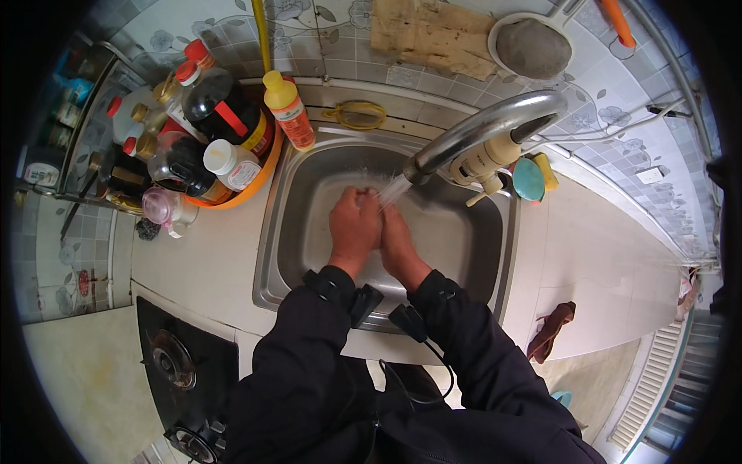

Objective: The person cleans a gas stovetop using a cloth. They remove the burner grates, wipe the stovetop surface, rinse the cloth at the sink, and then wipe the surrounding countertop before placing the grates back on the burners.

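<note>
Both hands are together over a stainless steel sink (pixel 449 252), under water (pixel 395 190) running from a curved metal faucet (pixel 490 122). My left hand (pixel 355 227) is bent with its fingers curled towards the stream. Against it lies my right hand (pixel 397 240), its fingertips partly hidden by the water and the left hand. Whether anything is held between the palms cannot be seen. Water splashes just beyond the fingertips. A beige fitting (pixel 484 159) with a small lever stands at the faucet's base.
Left of the sink, an orange tray (pixel 255 184) holds several sauce bottles; a yellow-capped bottle (pixel 290 113) stands at the rim. A black gas stove (pixel 200 342) is nearer left. On the right are a turquoise scrubber (pixel 528 179), a yellow sponge (pixel 546 171) and a brown cloth (pixel 552 333).
</note>
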Action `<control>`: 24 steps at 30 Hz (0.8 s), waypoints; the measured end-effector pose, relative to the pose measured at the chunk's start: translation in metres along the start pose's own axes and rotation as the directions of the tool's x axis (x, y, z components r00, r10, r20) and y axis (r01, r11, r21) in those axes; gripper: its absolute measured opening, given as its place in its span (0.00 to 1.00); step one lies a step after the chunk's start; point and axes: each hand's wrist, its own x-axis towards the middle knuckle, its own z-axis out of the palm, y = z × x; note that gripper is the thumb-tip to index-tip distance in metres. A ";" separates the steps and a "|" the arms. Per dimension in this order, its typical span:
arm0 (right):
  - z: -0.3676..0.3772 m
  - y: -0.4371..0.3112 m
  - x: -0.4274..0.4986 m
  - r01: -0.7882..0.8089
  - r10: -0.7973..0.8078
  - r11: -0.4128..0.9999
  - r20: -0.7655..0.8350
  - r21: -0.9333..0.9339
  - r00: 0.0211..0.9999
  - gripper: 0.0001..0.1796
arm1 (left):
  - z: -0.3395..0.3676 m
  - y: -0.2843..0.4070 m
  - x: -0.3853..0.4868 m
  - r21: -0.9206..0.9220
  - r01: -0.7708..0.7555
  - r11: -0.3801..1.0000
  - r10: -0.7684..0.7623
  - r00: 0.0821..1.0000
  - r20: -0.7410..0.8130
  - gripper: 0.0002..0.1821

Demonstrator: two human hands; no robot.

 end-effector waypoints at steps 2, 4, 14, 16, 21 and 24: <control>-0.001 0.005 -0.001 0.058 -0.061 0.996 0.038 0.066 0.997 0.25 | 0.004 0.000 0.004 -0.359 0.137 0.923 -0.143 0.990 0.009 0.17; -0.002 0.006 0.001 0.059 -0.086 0.975 0.119 0.214 0.989 0.25 | 0.011 0.000 0.002 -0.399 -0.043 0.916 0.002 0.995 -0.104 0.19; -0.010 -0.003 0.002 -0.275 0.252 0.953 0.176 0.124 0.952 0.24 | -0.021 -0.038 -0.010 -0.120 -0.070 0.990 0.082 0.992 0.100 0.20; -0.007 0.001 -0.004 -0.195 0.135 0.943 0.225 0.271 0.965 0.25 | -0.020 -0.038 -0.002 -0.435 0.199 0.878 -0.190 0.980 0.064 0.20; 0.001 0.005 -0.009 -0.052 0.001 0.952 0.170 0.301 0.985 0.26 | -0.013 -0.021 -0.017 -0.600 0.355 0.717 -0.313 0.933 0.178 0.22; 0.004 0.003 -0.008 -0.077 0.034 0.925 0.122 0.371 0.992 0.25 | -0.001 -0.013 -0.027 -0.254 -0.105 0.962 0.100 0.994 -0.033 0.23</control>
